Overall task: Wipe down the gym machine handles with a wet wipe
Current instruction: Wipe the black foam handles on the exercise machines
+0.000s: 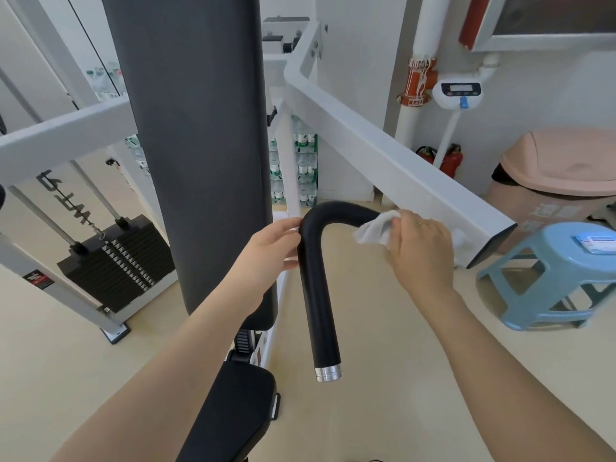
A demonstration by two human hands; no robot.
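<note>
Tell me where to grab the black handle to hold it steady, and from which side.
Grip the black handle on its long straight stretch, below the bend and above the silver end cap, coming from its left. That stretch is bare and evenly round. The left hand already touches the bend from that side, while the right hand pinches the wet wipe against the far stretch.

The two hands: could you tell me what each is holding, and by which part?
The right hand pinches a bunched wet wipe against the handle. The left hand steadies the bend.
</note>
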